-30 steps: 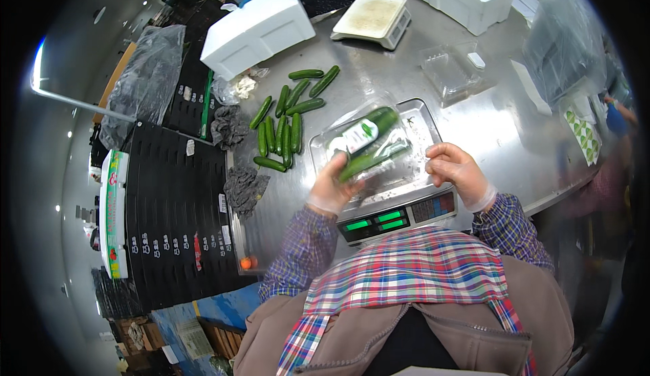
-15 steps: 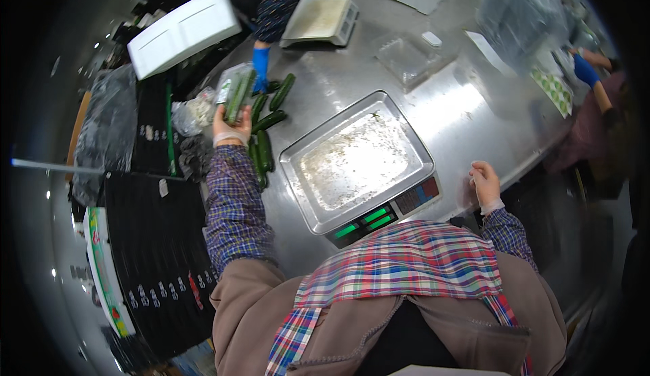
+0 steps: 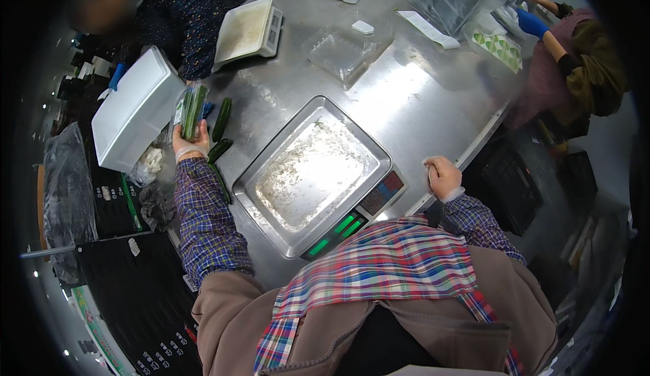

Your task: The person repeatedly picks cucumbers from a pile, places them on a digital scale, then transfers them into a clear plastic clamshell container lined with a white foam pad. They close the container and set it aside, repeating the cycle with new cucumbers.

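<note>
My left hand (image 3: 192, 142), in a thin clear glove, is closed around a clear plastic pack of cucumbers (image 3: 194, 113), held upright above the left side of the table. Loose cucumbers (image 3: 221, 120) lie just right of the pack and below it, partly covered by my hand and sleeve. My right hand (image 3: 444, 178) rests near the table's front edge with its fingers curled in, and nothing shows in it. Between my hands, a metal tray (image 3: 313, 173) sits on a scale (image 3: 336, 232) with a lit green display. Small scraps and wet marks cover the tray.
A co-worker at the far left has a blue-gloved hand on a white foam box (image 3: 132, 112). Another scale (image 3: 249, 32), a clear clamshell container (image 3: 336, 54) and a plastic bag (image 3: 460, 0) are further back. Black crates (image 3: 135, 295) stand at my left; another person works at right.
My view has swung right, so the table things sit further left. My left hand keeps the pack. The co-worker's foam box has come nearer the pack, and fewer loose cucumbers show.
</note>
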A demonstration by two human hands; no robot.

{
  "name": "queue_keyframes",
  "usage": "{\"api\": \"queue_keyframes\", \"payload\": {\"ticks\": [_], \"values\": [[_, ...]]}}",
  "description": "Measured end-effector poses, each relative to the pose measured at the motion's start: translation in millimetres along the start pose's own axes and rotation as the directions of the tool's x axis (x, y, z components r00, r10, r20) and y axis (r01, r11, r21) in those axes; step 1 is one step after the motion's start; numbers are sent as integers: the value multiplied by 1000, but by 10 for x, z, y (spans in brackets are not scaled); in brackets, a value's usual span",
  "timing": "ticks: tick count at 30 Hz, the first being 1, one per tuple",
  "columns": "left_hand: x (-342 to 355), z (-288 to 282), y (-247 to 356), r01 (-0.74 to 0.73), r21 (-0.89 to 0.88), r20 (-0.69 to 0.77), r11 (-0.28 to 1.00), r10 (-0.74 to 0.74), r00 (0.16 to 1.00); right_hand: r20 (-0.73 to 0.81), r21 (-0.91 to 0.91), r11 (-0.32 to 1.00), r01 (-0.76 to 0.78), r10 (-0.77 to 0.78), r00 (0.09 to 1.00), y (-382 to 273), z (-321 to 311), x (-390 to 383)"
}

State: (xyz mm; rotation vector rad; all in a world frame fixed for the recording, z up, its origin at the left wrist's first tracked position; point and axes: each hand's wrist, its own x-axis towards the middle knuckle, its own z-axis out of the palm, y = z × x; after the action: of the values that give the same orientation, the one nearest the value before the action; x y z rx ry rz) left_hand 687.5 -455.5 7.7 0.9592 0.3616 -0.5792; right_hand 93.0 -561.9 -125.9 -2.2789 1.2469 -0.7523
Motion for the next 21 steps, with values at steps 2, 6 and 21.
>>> {"api": "queue_keyframes", "payload": {"ticks": [2,6,21], "values": [[48,3,-13,-5,-18,-38,1000,5,999,10,1,1000,-7,7,1000,-5,-3,2],[190,2,-7,13,-22,-89,1000,-15,996,37,-22,999,-33,34,999,-27,-20,9],[233,14,192,-80,-52,-71,995,76,995,13,22,1000,6,-6,1000,-40,-22,17]]}}
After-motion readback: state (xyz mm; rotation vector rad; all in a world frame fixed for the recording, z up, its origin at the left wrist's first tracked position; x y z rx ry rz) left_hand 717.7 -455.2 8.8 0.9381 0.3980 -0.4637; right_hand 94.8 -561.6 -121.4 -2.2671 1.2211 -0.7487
